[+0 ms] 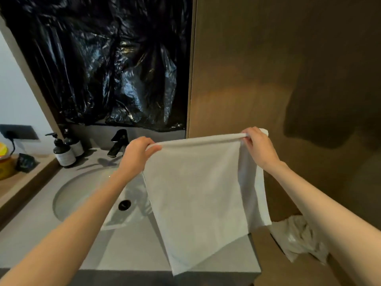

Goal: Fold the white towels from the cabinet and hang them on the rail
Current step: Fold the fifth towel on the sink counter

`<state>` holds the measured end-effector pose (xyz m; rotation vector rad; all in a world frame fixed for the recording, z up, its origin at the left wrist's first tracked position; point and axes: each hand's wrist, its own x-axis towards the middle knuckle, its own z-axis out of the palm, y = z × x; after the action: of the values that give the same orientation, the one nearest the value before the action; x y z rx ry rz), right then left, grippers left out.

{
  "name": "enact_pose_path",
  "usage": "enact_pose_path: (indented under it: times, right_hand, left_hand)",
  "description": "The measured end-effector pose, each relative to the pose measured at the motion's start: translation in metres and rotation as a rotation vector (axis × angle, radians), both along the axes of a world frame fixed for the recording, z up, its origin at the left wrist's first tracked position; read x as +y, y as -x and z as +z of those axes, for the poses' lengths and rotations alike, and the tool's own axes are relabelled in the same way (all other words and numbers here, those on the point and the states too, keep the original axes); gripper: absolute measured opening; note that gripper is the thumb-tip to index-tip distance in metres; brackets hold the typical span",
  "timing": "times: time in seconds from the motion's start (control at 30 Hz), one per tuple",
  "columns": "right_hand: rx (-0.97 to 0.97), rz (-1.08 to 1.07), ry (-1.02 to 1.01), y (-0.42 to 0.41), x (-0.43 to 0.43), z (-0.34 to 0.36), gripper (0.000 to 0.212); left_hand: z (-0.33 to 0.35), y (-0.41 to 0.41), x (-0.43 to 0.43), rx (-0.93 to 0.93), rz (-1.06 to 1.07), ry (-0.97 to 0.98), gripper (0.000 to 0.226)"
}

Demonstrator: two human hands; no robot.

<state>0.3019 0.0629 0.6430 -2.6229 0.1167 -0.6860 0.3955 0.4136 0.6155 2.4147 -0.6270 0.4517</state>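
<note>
A white towel (198,188) hangs folded in the air above the right end of the grey vanity top. My left hand (137,153) pinches its upper left corner between thumb and fingers. My right hand (258,147) grips the upper right corner, where the towel's top edge is bunched. The top edge is stretched taut between both hands and the cloth drops in two layers to a pointed lower corner near the counter's front edge. No rail is in view.
A round sink (82,195) with a black faucet (118,144) sits left of the towel. Two dark pump bottles (64,151) stand at the back left. Black plastic sheeting (107,62) covers the mirror. A brown wall (278,79) rises on the right, with a white-lined bin (299,238) below.
</note>
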Motion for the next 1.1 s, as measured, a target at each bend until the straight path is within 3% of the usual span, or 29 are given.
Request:
enact_pose_path:
  times: [0.13,0.23,0.33,0.47,0.6,0.87,0.97,1.1]
  right_hand:
    - [-0.145,-0.025,-0.031,-0.003,-0.015,0.040,0.016]
    - [-0.224,-0.026,-0.012,0.002,-0.018,0.061,0.016]
    - [-0.251,-0.024,0.051,0.015,-0.018,0.060,0.013]
    - [-0.230,-0.086,0.139,0.039,-0.017,0.028,0.011]
    - [-0.190,-0.142,0.165,0.073,-0.005,-0.024,0.017]
    - [0.146,-0.033,-0.392,0.134,0.002,-0.117,0.037]
    - [0.197,-0.036,-0.464,0.153,0.005,-0.144,0.046]
    - [0.263,-0.056,-0.518,0.166,0.011,-0.162,0.041]
  left_hand:
    - [0.050,-0.027,-0.007,-0.263,-0.081,-0.032,0.017]
    - [0.074,-0.033,-0.007,-0.404,-0.084,0.024,0.019]
    - [0.073,-0.025,-0.001,-0.431,-0.150,0.062,0.030]
    - [0.037,-0.007,0.019,-0.298,-0.113,0.054,0.046]
    - [-0.009,0.032,0.035,-0.070,-0.030,0.146,0.036]
    - [-0.083,0.103,0.069,0.270,0.014,0.265,0.017]
    - [-0.104,0.120,0.077,0.356,0.055,0.245,0.006]
    - [-0.124,0.140,0.078,0.512,0.134,0.278,0.008]
